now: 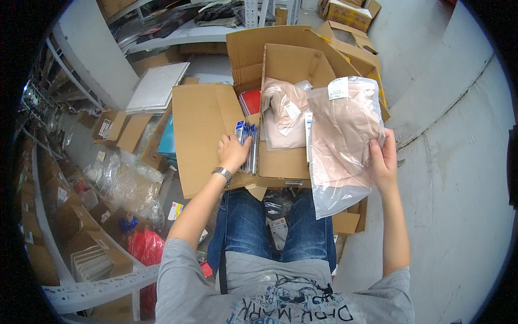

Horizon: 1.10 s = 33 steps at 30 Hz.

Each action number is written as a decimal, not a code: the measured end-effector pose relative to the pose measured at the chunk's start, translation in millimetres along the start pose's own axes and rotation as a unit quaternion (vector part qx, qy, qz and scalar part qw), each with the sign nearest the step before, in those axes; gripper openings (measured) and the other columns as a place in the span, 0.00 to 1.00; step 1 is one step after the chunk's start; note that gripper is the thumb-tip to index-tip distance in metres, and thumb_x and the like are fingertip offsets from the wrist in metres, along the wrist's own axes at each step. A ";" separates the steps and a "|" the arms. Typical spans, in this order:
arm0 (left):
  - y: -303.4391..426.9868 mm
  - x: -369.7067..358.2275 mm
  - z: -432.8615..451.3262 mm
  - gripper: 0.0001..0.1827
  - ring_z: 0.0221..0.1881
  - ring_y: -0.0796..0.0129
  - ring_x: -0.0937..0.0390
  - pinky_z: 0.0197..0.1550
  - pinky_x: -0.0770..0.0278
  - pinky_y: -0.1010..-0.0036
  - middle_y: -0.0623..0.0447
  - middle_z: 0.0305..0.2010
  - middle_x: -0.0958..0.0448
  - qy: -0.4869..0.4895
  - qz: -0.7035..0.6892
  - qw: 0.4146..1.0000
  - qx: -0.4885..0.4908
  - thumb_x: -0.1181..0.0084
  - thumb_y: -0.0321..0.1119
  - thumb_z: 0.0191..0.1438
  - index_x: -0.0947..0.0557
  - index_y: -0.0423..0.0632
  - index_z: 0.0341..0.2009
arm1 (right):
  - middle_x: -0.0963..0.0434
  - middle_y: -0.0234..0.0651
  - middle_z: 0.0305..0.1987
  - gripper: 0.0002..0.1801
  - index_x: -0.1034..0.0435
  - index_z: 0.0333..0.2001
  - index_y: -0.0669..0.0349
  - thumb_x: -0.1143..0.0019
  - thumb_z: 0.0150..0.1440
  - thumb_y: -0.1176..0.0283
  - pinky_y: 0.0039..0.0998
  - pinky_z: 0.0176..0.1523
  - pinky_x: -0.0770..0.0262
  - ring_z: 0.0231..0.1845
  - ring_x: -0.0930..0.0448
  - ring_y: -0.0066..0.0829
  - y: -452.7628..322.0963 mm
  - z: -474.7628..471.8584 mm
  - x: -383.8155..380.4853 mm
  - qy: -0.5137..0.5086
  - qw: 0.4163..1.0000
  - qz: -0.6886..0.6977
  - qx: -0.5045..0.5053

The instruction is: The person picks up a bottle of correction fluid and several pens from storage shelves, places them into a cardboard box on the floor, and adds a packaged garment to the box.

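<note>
My right hand (384,162) grips the right edge of a clear plastic bag (344,137) with folded pale pink fabric inside and a white label on it. The bag hangs over the right side of an inner cardboard box (283,166). In that box lies a second bagged pink garment (285,113), also labelled. A narrow white-and-blue package (308,135) stands between the two bags. My left hand (234,152) rests against a row of thin blue-and-white packets (250,141) beside the inner box; whether its fingers grip them I cannot tell. Behind the packets is a red item (250,101).
An open carton flap (208,137) extends to the left. White boards (158,87) lie beyond it, near a teal box (166,139). Crumpled clear plastic (125,186) covers the floor at left. A metal shelf rail (101,287) curves past at lower left; a pale wall (453,182) stands at right.
</note>
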<state>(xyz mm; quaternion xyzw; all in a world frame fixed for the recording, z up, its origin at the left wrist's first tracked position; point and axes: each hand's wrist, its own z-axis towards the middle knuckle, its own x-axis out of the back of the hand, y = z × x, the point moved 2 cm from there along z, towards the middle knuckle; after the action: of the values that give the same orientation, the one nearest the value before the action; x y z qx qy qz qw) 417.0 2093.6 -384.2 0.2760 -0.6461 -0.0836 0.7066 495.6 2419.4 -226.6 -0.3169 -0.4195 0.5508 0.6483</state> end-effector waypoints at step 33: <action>39.4 75.9 -190.6 0.28 0.51 0.72 0.33 0.53 0.36 0.75 0.53 0.52 0.32 -0.340 -0.633 0.688 -0.098 0.44 0.28 0.50 0.37 0.40 0.55 | 0.28 0.35 0.46 0.20 0.39 0.48 0.65 0.46 0.51 0.79 0.23 0.50 0.32 0.47 0.28 0.22 -17.9 -87.9 -36.8 0.053 0.959 0.231 -0.156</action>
<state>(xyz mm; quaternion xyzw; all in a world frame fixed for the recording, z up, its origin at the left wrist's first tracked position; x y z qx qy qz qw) 601.9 2144.1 -301.2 0.5013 -0.5018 -0.6625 0.2410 580.6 2384.4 -257.5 -0.5313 -0.3810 0.5956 0.4668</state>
